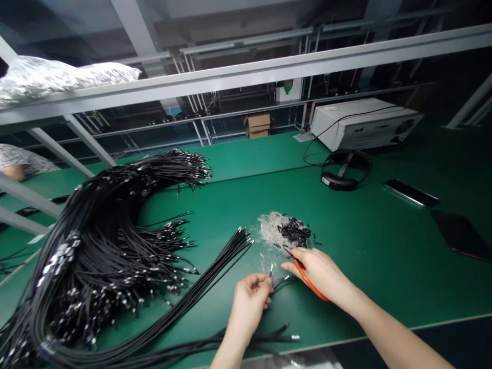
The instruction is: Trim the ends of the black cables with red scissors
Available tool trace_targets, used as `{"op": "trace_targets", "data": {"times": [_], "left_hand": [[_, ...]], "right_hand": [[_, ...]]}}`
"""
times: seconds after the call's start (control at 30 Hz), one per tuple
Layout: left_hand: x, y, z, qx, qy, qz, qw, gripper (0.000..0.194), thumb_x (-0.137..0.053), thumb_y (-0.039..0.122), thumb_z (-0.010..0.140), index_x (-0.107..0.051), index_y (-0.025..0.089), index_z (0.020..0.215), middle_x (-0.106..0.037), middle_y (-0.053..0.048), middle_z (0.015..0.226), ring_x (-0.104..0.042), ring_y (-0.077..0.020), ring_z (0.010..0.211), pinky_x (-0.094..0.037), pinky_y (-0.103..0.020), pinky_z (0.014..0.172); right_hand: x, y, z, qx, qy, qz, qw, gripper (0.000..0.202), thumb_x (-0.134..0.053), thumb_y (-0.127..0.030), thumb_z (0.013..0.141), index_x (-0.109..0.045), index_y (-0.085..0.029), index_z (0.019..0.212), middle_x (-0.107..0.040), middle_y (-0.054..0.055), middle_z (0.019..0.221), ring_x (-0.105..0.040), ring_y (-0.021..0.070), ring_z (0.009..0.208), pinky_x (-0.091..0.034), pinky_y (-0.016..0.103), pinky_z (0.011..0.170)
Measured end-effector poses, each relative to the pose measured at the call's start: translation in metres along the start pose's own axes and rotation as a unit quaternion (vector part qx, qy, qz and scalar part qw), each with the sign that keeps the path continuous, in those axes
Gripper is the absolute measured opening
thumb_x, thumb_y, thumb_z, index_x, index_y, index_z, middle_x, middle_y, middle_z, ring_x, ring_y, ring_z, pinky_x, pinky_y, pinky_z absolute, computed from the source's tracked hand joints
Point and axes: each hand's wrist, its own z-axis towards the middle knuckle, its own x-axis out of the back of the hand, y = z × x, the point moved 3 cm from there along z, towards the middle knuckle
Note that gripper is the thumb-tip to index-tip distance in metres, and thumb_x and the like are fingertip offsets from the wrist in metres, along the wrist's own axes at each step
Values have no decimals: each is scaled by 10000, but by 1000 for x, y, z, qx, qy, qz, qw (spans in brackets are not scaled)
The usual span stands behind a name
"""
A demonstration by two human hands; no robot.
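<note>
My left hand (250, 297) is closed around a black cable (279, 285) near its end, and a short silver tip (271, 269) sticks up from the fingers. My right hand (321, 271) grips an orange-handled hand tool (310, 283). Its dark, narrow point reaches left past the fingertips, but the palm hides much of it, so its exact kind is unclear. Just beyond both hands lies a pile of short black sleeve pieces (295, 232) beside clear plastic scraps (271, 228). A thin bundle of black cables (215, 269) with silver ends curves along the left.
A big heap of black cables (111, 241) covers the left of the green table (353, 220). On the right are a black headset (340, 179), a phone (411, 192), a dark flat object (461, 233) and a white case (365, 123). A metal rail (246, 77) crosses above.
</note>
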Motion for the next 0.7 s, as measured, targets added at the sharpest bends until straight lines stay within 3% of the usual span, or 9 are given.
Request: {"op": "trace_targets", "data": {"times": [0.1,0.23,0.3,0.4,0.57,0.7], "left_hand": [[2,8,-9,1,-12,-5,1000,371,-709,472,667,-689,112,750,-640,-24,615,-519,-83,469,-383,-178,436],[4,11,-15,4,-29,-16,999,369,-754,472,629,-713,115,709,-633,-21,575,-538,-103,504,-426,-198,488],[5,9,-16,-2,-12,-24,1000,349,-777,452,607,-714,120,695,-609,-7,559,-528,-104,513,-437,-204,508],[6,8,-16,-38,16,-20,999,294,-777,410,626,-706,129,671,-573,3,603,-500,-99,540,-423,-198,505],[3,13,-21,-115,61,31,991,232,-739,365,682,-704,138,648,-570,-13,653,-525,-129,614,-437,-216,574],[1,12,-22,-130,84,34,987,254,-697,398,721,-710,144,716,-608,-30,708,-566,-148,662,-449,-215,583]], "right_hand": [[-5,-8,-3,-70,-3,185,980,305,-493,-438,899,-658,-204,1005,-717,50,842,-669,192,670,-463,259,595],[-23,-26,-13,-137,-105,403,899,373,-504,-537,861,-618,-182,876,-558,-48,533,-460,92,360,-346,189,372],[-27,-32,-16,-157,-89,455,872,410,-490,-578,855,-581,-181,808,-490,-68,489,-410,75,342,-317,174,357],[-33,-36,-19,-191,-31,512,837,459,-429,-616,870,-567,-178,890,-529,-51,570,-390,61,336,-319,177,355],[-44,-40,-19,-192,5,497,846,399,-607,-574,782,-582,-179,833,-461,-76,475,-414,80,348,-330,186,361],[-53,-36,-20,-210,15,469,857,385,-553,-571,822,-539,-194,748,-432,-80,436,-423,95,344,-335,200,371]]}}
